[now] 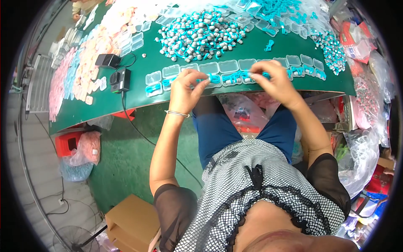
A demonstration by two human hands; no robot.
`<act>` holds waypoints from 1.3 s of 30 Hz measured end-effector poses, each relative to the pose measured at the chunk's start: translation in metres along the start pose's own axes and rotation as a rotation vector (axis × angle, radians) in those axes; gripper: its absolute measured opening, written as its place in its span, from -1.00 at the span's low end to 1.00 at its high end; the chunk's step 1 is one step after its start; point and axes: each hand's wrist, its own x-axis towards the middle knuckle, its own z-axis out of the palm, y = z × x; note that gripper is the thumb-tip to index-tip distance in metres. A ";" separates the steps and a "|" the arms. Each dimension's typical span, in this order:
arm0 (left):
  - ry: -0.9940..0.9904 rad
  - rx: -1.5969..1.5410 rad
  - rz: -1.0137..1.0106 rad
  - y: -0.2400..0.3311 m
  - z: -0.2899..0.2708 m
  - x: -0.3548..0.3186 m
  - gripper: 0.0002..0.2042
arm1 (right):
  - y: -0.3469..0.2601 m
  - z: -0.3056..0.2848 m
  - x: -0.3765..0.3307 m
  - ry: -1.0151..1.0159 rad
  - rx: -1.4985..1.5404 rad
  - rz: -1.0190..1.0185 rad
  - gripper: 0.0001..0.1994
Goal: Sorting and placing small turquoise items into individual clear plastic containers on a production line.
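Right at the near edge of the green table [138,90], both hands work over a row of small clear plastic cases [228,66]. Left hand [184,90] sits at about nine o'clock from the right hand [275,82], fingers pinched on a teal corded piece [212,78] that lies over the cases between the two hands. Right hand's fingertips curl down onto the same row, seemingly pinching a small teal-and-white piece, though the grip itself is hard to make out. At twelve o'clock from the hands lies a big heap of teal and silver pieces [201,35]. At nine o'clock from the left hand, two black boxes with cables [119,80] rest on the table, with pink and peach cases [84,69] beyond them
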 end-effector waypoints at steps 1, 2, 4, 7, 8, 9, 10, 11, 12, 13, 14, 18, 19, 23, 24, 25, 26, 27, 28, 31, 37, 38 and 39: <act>0.002 0.036 0.057 0.001 0.002 -0.001 -0.88 | -0.003 0.016 0.000 0.036 -0.120 -0.092 -0.92; 0.021 0.043 0.067 -0.002 0.005 -0.003 -0.87 | -0.002 0.031 0.000 0.016 -0.093 -0.081 -0.92; 0.044 0.126 0.134 -0.009 0.007 -0.005 -0.87 | -0.006 0.056 0.005 0.044 -0.146 -0.124 -0.93; 0.076 0.220 0.182 -0.014 0.011 -0.008 -0.88 | -0.007 0.080 0.012 0.083 -0.189 -0.161 -0.92; 0.081 0.273 0.192 -0.015 0.012 -0.009 -0.89 | -0.007 0.085 0.012 0.105 -0.225 -0.170 -0.91; 0.086 0.328 0.200 -0.015 0.012 -0.009 -0.90 | -0.006 0.090 0.012 0.102 -0.223 -0.172 -0.91; 0.088 0.329 0.197 -0.016 0.012 -0.009 -0.90 | -0.004 0.094 0.012 0.130 -0.272 -0.171 -0.91; 0.082 0.351 0.213 -0.016 0.013 -0.010 -0.91 | -0.004 0.096 0.012 0.158 -0.321 -0.170 -0.91; 0.076 0.369 0.230 -0.014 0.012 -0.009 -0.91 | -0.004 0.097 0.012 0.154 -0.322 -0.170 -0.91; 0.077 0.367 0.228 -0.011 0.012 -0.009 -0.91 | -0.006 0.096 0.013 0.140 -0.356 -0.174 -0.91; 0.056 0.426 0.243 -0.008 0.010 -0.008 -0.91 | -0.007 0.095 0.014 0.127 -0.390 -0.177 -0.92; 0.016 0.543 0.270 -0.004 0.010 -0.006 -0.89 | -0.012 0.093 0.020 0.069 -0.443 -0.189 -0.92; 0.016 0.544 0.271 -0.003 0.010 -0.005 -0.89 | -0.011 0.093 0.021 0.051 -0.450 -0.179 -0.92; -0.004 0.555 0.193 0.006 0.006 0.003 -0.83 | -0.012 0.090 0.022 0.024 -0.391 -0.144 -0.91; 0.002 0.534 0.164 0.008 0.006 0.006 -0.81 | -0.013 0.088 0.022 0.027 -0.390 -0.144 -0.91; 0.001 0.536 0.168 0.008 0.007 0.013 -0.81 | -0.013 0.084 0.022 0.072 -0.362 -0.146 -0.91; 0.029 0.473 0.214 0.007 0.010 0.024 -0.82 | -0.013 0.079 0.021 0.119 -0.337 -0.145 -0.91; 0.055 0.409 0.261 0.007 0.013 0.035 -0.82 | -0.012 0.071 0.019 0.125 -0.342 -0.143 -0.91; 0.037 0.398 0.268 0.010 0.019 0.048 -0.82 | -0.009 0.061 0.016 0.130 -0.340 -0.135 -0.91; -0.057 0.607 0.310 0.001 0.048 0.083 -0.84 | 0.003 0.029 0.005 0.176 -0.407 -0.130 -0.93; -0.231 0.850 0.402 -0.021 0.049 0.096 -0.87 | 0.061 -0.045 -0.016 0.267 -0.373 -0.030 -0.95; -0.229 0.786 0.380 -0.020 0.050 0.098 -0.87 | 0.076 -0.068 -0.020 0.327 -0.418 -0.043 -0.95; -0.200 0.758 0.374 -0.014 0.050 0.099 -0.89 | 0.097 -0.093 -0.025 0.368 -0.446 -0.002 -0.93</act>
